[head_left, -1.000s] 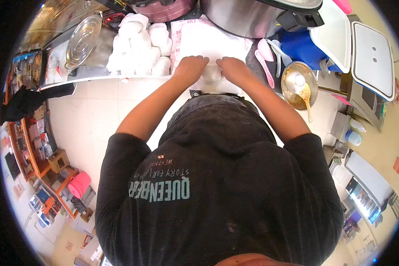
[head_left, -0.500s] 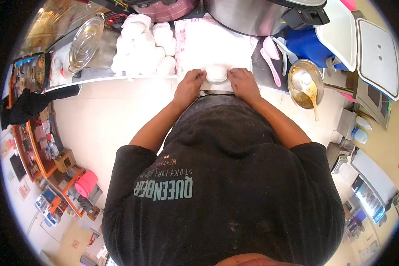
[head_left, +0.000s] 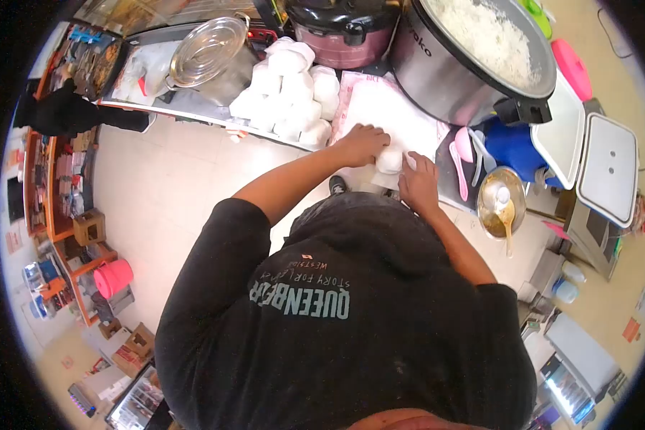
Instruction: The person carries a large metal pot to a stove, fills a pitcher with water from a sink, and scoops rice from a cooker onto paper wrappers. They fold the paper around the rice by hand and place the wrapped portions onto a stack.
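A small rounded white bundle sits at the counter's near edge, on white wrapping paper. Over its far left side, my left hand has its fingers bent down onto the paper. To its right, my right hand pinches a raised fold of the paper between thumb and fingers. Behind the bundle lies a stack of flat white paper sheets on a pink-printed wrapper. Left of my hands stands a pile of similar white wrapped bundles.
A large rice cooker full of white rice stands behind the sheets, beside a pink-and-black cooker. A lidded steel pot is at left. Pink ladle and steel bowl with a spoon lie right, near a blue container.
The view has shifted, showing the rice inside the cooker. My left hand has moved from the bundle's left side to its far left; my right hand now lifts a paper fold.
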`<action>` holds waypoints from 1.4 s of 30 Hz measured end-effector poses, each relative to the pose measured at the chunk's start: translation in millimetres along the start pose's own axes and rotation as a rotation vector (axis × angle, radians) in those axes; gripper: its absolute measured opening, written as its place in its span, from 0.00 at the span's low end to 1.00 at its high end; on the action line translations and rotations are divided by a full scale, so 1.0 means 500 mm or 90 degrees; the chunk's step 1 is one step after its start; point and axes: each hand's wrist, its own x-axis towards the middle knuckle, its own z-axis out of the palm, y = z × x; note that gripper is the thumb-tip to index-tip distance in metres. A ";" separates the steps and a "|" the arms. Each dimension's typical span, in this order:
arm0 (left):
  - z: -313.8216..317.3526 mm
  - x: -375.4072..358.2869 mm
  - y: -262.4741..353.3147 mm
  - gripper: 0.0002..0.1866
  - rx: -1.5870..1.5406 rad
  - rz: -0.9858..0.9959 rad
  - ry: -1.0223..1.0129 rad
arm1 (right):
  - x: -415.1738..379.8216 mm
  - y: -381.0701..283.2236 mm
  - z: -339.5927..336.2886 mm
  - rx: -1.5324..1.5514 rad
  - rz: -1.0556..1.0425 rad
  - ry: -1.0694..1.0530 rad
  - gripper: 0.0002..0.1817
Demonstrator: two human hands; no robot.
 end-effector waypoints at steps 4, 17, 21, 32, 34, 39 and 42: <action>-0.054 -0.021 0.038 0.26 -0.417 -0.058 0.066 | 0.045 -0.009 -0.036 0.413 0.022 0.123 0.33; -0.217 -0.108 0.084 0.39 -0.163 0.157 0.280 | 0.182 -0.155 -0.111 1.262 0.325 -0.198 0.20; -0.218 -0.149 0.048 0.33 -0.058 0.101 0.244 | 0.217 -0.147 -0.091 1.094 0.214 -0.310 0.26; -0.447 -0.117 -0.292 0.29 0.093 -0.219 0.669 | 0.103 -0.017 -0.158 0.939 0.383 -0.070 0.38; -0.454 -0.077 -0.347 0.29 0.116 -0.305 0.541 | 0.078 0.032 -0.144 0.764 0.435 -0.033 0.34; -0.448 -0.042 -0.381 0.30 0.191 -0.417 0.335 | -0.013 0.170 -0.077 0.069 0.397 0.199 0.32; -0.456 -0.051 -0.429 0.34 0.150 -0.354 0.226 | -0.012 0.192 -0.073 -0.077 0.380 0.200 0.35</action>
